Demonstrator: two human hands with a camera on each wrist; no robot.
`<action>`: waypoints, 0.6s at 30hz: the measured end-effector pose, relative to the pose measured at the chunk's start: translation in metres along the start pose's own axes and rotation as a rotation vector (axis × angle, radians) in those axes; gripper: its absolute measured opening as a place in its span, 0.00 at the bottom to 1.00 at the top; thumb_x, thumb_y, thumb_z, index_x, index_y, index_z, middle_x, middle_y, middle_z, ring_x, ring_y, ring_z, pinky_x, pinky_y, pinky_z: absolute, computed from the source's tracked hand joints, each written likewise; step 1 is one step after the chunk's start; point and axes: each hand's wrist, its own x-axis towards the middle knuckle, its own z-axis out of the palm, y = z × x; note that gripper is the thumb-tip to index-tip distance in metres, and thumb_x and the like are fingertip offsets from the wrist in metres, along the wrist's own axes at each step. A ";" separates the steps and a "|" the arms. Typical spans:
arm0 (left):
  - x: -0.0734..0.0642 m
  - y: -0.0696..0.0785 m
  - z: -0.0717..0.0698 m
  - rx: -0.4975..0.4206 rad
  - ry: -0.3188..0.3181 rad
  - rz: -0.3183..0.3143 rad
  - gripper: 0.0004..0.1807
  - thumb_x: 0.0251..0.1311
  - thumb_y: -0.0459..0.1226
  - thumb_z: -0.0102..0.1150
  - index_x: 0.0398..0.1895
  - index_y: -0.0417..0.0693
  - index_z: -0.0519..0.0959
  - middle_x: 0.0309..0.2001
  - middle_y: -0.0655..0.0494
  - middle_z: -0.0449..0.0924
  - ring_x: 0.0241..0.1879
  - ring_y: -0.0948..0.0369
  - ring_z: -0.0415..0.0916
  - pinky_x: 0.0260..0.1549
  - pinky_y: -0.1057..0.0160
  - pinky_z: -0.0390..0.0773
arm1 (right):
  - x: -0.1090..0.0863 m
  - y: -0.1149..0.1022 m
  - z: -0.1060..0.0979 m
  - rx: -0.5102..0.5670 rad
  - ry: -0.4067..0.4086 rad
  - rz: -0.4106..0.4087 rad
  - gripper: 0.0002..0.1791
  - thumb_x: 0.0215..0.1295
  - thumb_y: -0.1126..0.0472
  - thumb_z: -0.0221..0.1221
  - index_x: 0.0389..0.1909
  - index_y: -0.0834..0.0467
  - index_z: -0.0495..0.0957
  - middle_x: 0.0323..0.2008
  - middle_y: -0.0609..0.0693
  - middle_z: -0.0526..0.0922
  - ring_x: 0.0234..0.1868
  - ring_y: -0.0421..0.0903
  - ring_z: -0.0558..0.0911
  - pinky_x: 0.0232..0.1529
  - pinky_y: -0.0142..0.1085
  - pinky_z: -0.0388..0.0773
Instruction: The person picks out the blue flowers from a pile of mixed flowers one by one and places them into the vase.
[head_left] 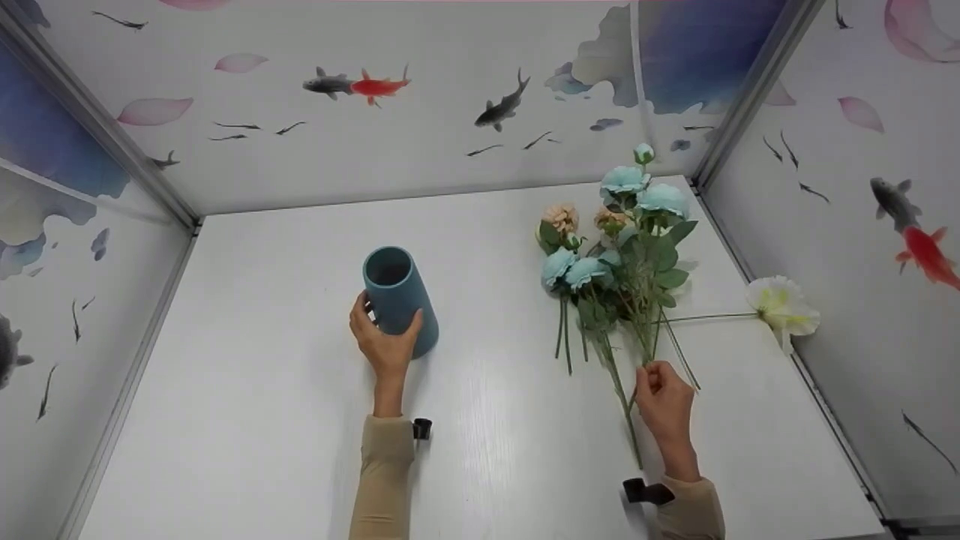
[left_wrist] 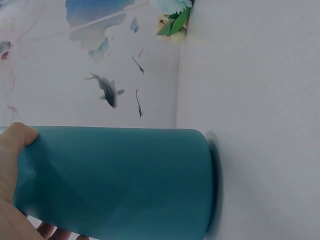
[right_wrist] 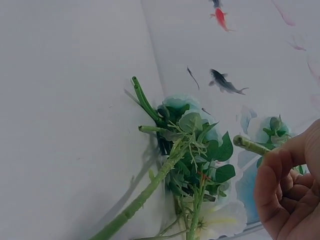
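A teal vase (head_left: 416, 307) stands on the white table, its opening showing dark inside. My left hand (head_left: 384, 349) grips it near the upper part, thumb on one side and fingers round the other; the left wrist view shows the vase (left_wrist: 120, 175) from the side. To the right, my right hand (head_left: 666, 397) pinches the lower stem of a blue artificial flower (head_left: 664, 199) with green leaves. The cut end of that stem (right_wrist: 250, 145) pokes out past the fingers in the right wrist view. Other blue flowers (head_left: 589, 271) and peach flowers (head_left: 561, 217) lie beside it.
A white flower (head_left: 784, 309) lies with its head over the table's right edge. Printed panels with fish and petals (head_left: 420, 150) enclose the white table (head_left: 247, 337) at the back and both sides. Several loose green stems (head_left: 568, 345) point toward me.
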 end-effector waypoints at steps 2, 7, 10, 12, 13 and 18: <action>0.000 0.000 0.000 0.002 0.001 0.002 0.45 0.37 0.36 0.76 0.60 0.34 0.63 0.57 0.38 0.65 0.54 0.47 0.67 0.46 0.46 0.74 | 0.000 0.000 0.001 -0.009 0.003 0.008 0.07 0.55 0.75 0.59 0.22 0.65 0.73 0.12 0.47 0.72 0.12 0.29 0.65 0.14 0.24 0.61; 0.000 0.000 0.000 0.000 0.002 0.002 0.45 0.37 0.36 0.76 0.60 0.34 0.63 0.57 0.38 0.65 0.54 0.48 0.67 0.46 0.47 0.74 | -0.001 0.001 0.004 -0.021 0.013 0.000 0.08 0.54 0.75 0.60 0.21 0.64 0.73 0.12 0.46 0.71 0.14 0.31 0.64 0.16 0.24 0.61; 0.000 -0.001 0.000 -0.008 0.006 0.004 0.45 0.37 0.36 0.76 0.60 0.34 0.63 0.56 0.38 0.66 0.53 0.48 0.67 0.45 0.47 0.74 | -0.001 0.001 0.005 -0.020 0.006 -0.010 0.08 0.54 0.75 0.60 0.21 0.64 0.73 0.12 0.46 0.70 0.14 0.32 0.64 0.17 0.24 0.61; 0.000 -0.001 0.000 -0.015 0.007 0.002 0.45 0.37 0.36 0.76 0.60 0.35 0.63 0.56 0.38 0.66 0.53 0.48 0.67 0.45 0.47 0.74 | -0.002 0.001 0.006 -0.015 0.000 -0.018 0.08 0.55 0.75 0.60 0.21 0.64 0.73 0.12 0.46 0.70 0.14 0.32 0.64 0.17 0.24 0.61; 0.000 -0.001 0.001 -0.018 0.007 0.000 0.45 0.37 0.36 0.76 0.60 0.35 0.63 0.56 0.38 0.66 0.53 0.48 0.67 0.44 0.46 0.73 | -0.002 0.000 0.006 -0.014 -0.004 -0.019 0.08 0.55 0.75 0.60 0.22 0.64 0.73 0.12 0.45 0.70 0.15 0.32 0.64 0.17 0.24 0.61; 0.000 0.000 0.000 -0.013 -0.007 -0.016 0.45 0.37 0.35 0.76 0.61 0.35 0.63 0.57 0.39 0.65 0.54 0.48 0.67 0.46 0.46 0.73 | -0.002 0.002 0.009 -0.001 -0.004 -0.053 0.07 0.54 0.75 0.60 0.22 0.64 0.73 0.12 0.45 0.70 0.15 0.33 0.65 0.17 0.24 0.61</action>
